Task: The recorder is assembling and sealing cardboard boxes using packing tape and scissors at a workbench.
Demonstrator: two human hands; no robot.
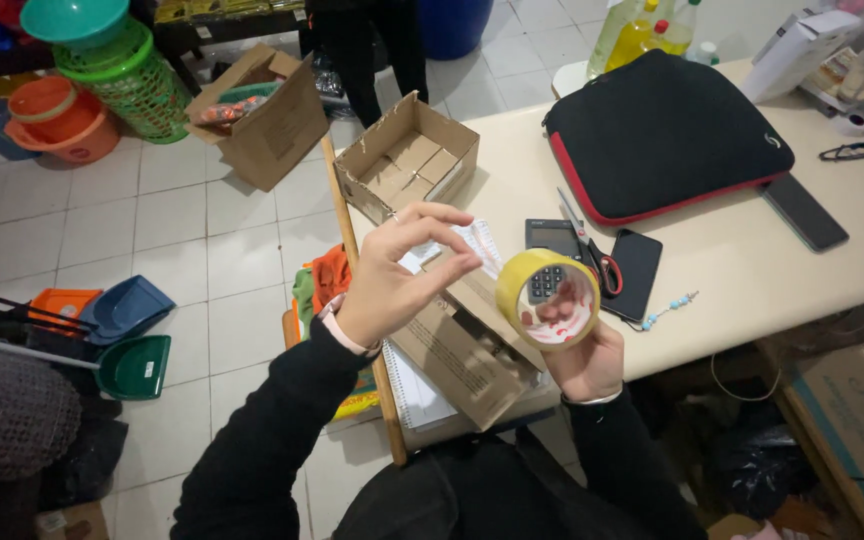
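While I hold it up over the near edge of the surface, tape roll (549, 299): yellowish clear packing tape, ring facing the camera, calculator keys visible through its hole.
Right hand (585, 362): gripping the roll from below, fingers curled on the lower rim and into the core.
Left hand (392, 275): raised just left of the roll, thumb and forefinger brought close in a pinch; can't tell if a tape end sits between them, other fingers spread.
Flat carton (462, 350): brown cardboard under both my hands, lying across the surface edge.
Notebook (417, 390): spiral pad, partly under the carton.
Calculator (553, 240): dark, just behind the roll.
Scissors (592, 250): red handles, beside the calculator.
Phone (635, 272): black, flat, next to the scissors.
Open box (407, 155): small cardboard box at the far left corner of the surface.
Laptop sleeve (667, 135): black with red trim, further back.
Surface (742, 250): cream top.
Floor (202, 240): white tiles; dustpans (132, 340) and baskets (122, 70) on the left.
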